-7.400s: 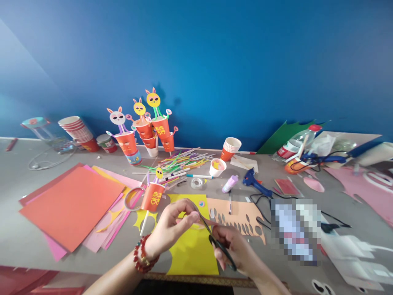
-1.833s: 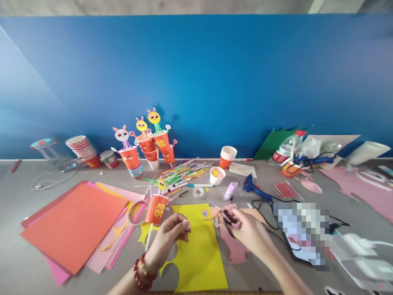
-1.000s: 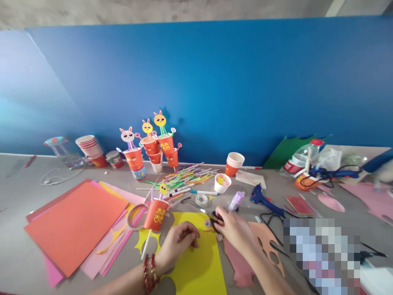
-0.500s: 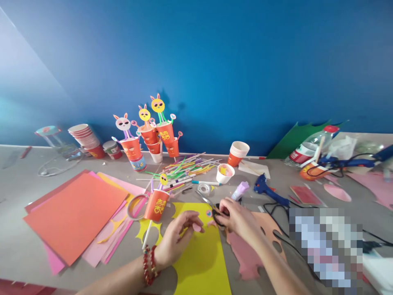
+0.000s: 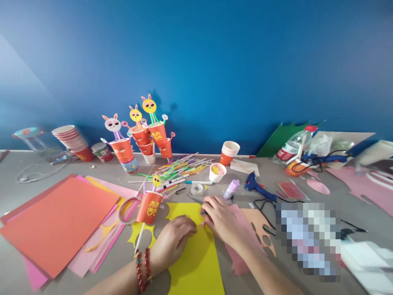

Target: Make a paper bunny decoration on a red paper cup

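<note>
My left hand (image 5: pixel 173 242), with a red bead bracelet (image 5: pixel 143 268) at the wrist, is over the yellow paper sheet (image 5: pixel 196 262). Its fingers are curled together, and anything between them is hidden. My right hand (image 5: pixel 218 219) is closed at the sheet's upper right edge, fingertips down by a small pink paper piece (image 5: pixel 202 224). What those fingers grip cannot be made out. A grey scissor blade (image 5: pixel 197 200) shows just beyond them; the handles are covered. To the left stands a red paper cup (image 5: pixel 150 207) with a small yellow-headed figure on top, beside a tape roll (image 5: pixel 124 209).
Bunny-headed cup figures (image 5: pixel 149 107) stand at the back wall. Straws and markers (image 5: pixel 175 174) lie before them. A white tub (image 5: pixel 217 173), glue stick (image 5: pixel 231 189) and blue glue gun (image 5: pixel 259 188) with cable are at right. Orange paper (image 5: pixel 61 221) covers the left.
The view has turned slightly right. My right hand has moved over the scissor handles and small pink piece. The pink piece seen in my left fingers is now hidden.
</note>
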A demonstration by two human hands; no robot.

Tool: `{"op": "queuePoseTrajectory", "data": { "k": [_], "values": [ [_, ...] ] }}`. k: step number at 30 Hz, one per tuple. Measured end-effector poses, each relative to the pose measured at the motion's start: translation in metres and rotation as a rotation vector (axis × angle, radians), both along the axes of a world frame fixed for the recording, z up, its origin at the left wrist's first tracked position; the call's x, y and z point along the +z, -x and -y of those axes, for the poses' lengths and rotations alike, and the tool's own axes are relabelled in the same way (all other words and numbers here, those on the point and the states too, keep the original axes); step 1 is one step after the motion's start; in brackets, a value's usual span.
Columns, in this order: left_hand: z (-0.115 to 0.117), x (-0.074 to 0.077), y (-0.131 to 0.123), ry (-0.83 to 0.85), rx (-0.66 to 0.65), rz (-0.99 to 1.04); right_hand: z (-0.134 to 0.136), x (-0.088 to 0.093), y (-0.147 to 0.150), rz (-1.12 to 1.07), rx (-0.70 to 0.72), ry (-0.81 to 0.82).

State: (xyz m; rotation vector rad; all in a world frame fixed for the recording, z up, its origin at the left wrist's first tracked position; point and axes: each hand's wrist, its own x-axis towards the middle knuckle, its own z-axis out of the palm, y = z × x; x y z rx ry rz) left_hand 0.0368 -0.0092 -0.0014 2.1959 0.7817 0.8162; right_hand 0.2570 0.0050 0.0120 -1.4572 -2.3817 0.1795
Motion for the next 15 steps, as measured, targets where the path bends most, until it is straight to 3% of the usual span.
{"op": "queuePoseTrajectory", "data": {
  "k": [7,15],
  "values": [
    [-0.002,-0.002,0.000,0.007,0.037,-0.054,-0.005,-0.009,0.004,-0.050,-0.030,-0.022],
    [-0.007,-0.007,0.002,-0.059,0.062,-0.058,-0.015,-0.012,0.002,-0.111,0.041,-0.032]
  ]
}}
